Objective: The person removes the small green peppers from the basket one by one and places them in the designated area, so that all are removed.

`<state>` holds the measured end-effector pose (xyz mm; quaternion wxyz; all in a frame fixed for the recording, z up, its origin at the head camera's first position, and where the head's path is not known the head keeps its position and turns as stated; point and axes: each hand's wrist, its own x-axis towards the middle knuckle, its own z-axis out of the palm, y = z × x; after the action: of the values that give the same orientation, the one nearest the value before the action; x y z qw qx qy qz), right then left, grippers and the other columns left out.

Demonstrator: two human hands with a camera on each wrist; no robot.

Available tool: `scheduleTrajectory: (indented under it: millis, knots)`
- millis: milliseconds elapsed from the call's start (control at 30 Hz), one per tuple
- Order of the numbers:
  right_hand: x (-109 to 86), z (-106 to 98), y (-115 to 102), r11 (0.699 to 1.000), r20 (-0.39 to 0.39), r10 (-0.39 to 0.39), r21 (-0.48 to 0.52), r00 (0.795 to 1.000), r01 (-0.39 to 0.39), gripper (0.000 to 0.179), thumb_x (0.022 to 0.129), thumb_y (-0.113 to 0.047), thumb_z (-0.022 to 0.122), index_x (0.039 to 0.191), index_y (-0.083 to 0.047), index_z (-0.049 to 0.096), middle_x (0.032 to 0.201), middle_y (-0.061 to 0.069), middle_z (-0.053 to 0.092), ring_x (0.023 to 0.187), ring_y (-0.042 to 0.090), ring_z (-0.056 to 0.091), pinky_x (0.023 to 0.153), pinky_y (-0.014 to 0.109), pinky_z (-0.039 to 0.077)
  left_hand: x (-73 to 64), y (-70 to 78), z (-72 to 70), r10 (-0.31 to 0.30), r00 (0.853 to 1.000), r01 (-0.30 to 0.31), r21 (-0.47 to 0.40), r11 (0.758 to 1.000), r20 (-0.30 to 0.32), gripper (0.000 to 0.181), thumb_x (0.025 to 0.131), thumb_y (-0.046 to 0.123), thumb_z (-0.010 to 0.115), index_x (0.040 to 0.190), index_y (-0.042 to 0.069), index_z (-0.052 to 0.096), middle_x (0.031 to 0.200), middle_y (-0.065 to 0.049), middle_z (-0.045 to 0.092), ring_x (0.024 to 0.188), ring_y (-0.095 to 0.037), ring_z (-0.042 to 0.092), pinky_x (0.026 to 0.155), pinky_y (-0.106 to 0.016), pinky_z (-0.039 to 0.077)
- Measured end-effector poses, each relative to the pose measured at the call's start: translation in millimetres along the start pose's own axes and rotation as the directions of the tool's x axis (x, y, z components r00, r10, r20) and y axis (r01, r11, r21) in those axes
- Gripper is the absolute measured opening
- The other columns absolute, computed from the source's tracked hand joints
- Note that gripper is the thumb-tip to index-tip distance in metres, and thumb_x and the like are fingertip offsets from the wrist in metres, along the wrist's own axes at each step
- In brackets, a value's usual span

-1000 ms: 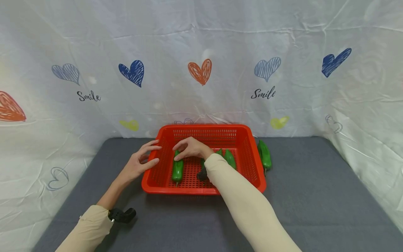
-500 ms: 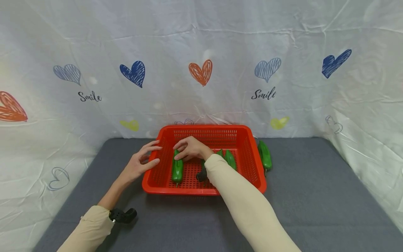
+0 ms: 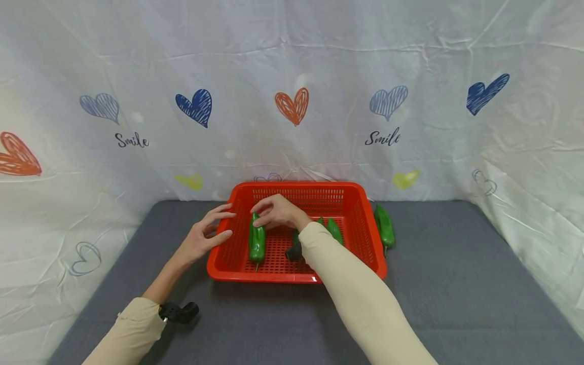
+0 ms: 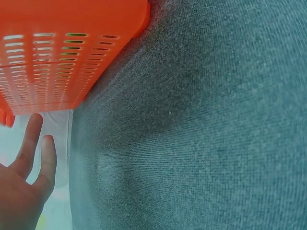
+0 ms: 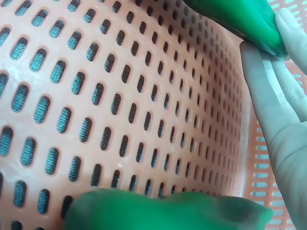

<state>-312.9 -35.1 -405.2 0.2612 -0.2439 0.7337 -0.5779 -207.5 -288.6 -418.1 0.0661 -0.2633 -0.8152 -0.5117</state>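
Down front, two cream sleeves (image 3: 360,299) reach in over the bench (image 3: 255,324), which is covered in plain dark grey cloth. The left wrist view gets close enough that you can make out the weave. A small black device (image 3: 180,313) pokes out at the left cuff, toward the bench's left edge.

Past that sits a red plastic basket (image 3: 262,277), slotted all over, around the middle of the bench and closer to its far edge. The left hand (image 3: 199,239) is at the basket's left rim, fingers spread and pretty relaxed. The right hand (image 3: 282,212) is inside, pinching the far end of a green pepper (image 3: 257,246) that runs along the left wall, stem toward the near rim. Can't tell if the stem end rests on the basket floor. Grey cloth shows through the floor slots.

More peppers (image 3: 335,230) sit in the basket's right half, partly hidden by the right arm. A loose pepper (image 3: 385,228) lies on the bench just beside the right wall.

The bench's far corners are rounded, and a wrinkly white sheet (image 3: 337,142) hangs behind the far edge and down both sides. It's printed with hearts (image 3: 195,107) in blue, orange and yellow, plus "Smile" twice in black script.
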Motion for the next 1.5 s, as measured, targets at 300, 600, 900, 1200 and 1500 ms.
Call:
scheduleTrajectory:
  millis: [300, 600, 900, 1200, 1500]
  knots:
    - [-3.7, -10, -11, 0.999, 0.029, -0.035, 0.003, 0.999, 0.035, 0.041, 0.088, 0.001, 0.079, 0.127, 0.006, 0.067, 0.113, 0.017, 0.069, 0.101, 0.026, 0.067, 0.085, 0.050, 0.055, -0.2, 1.8, 0.6, -0.008, 1.000, 0.008, -0.003, 1.000, -0.006, 0.043, 0.097, -0.002, 0.065, 0.139, 0.000, 0.057, 0.158, -0.014, 0.034, 0.127, -0.041, 0.047, 0.091, -0.032, 0.049]
    - [-9.0, -24, -22, 0.999, 0.023, -0.051, 0.013, 0.998, 0.051, 0.043, 0.088, 0.000, 0.079, 0.129, 0.006, 0.066, 0.115, 0.015, 0.069, 0.106, 0.027, 0.066, 0.086, 0.051, 0.054, -0.5, 2.5, 0.2, -0.011, 1.000, 0.011, -0.010, 1.000, -0.011, 0.042, 0.097, -0.002, 0.065, 0.138, -0.001, 0.057, 0.158, -0.014, 0.035, 0.125, -0.039, 0.050, 0.092, -0.031, 0.049]
    - [-19.1, -39, -25, 0.998, 0.011, -0.030, 0.058, 0.999, 0.030, 0.045, 0.090, 0.000, 0.077, 0.132, 0.007, 0.064, 0.123, 0.017, 0.066, 0.106, 0.028, 0.067, 0.087, 0.054, 0.053, -0.9, 2.8, 1.3, -0.021, 1.000, 0.020, -0.014, 1.000, -0.010, 0.041, 0.097, -0.001, 0.064, 0.138, 0.000, 0.057, 0.158, -0.013, 0.034, 0.130, -0.035, 0.045, 0.094, -0.029, 0.046]
    - [-28.5, -54, -43, 0.996, 0.004, -0.031, 0.090, 1.000, 0.031, 0.047, 0.090, 0.000, 0.076, 0.135, 0.006, 0.062, 0.130, 0.014, 0.061, 0.101, 0.031, 0.067, 0.085, 0.053, 0.054, -0.2, 3.5, 2.3, -0.044, 0.999, 0.044, -0.030, 0.999, -0.010, 0.040, 0.098, 0.000, 0.064, 0.137, 0.001, 0.057, 0.159, -0.012, 0.034, 0.123, -0.036, 0.051, 0.090, -0.030, 0.049]
    - [-38.7, -66, -53, 0.991, -0.014, -0.061, 0.118, 0.998, 0.062, 0.048, 0.092, -0.001, 0.075, 0.138, 0.005, 0.060, 0.147, 0.019, 0.051, 0.118, 0.030, 0.059, 0.085, 0.049, 0.055, -0.1, 3.1, 1.6, -0.038, 0.999, 0.038, -0.035, 0.999, -0.002, 0.039, 0.099, 0.000, 0.063, 0.137, -0.001, 0.056, 0.159, -0.014, 0.033, 0.119, -0.041, 0.053, 0.088, -0.029, 0.051]
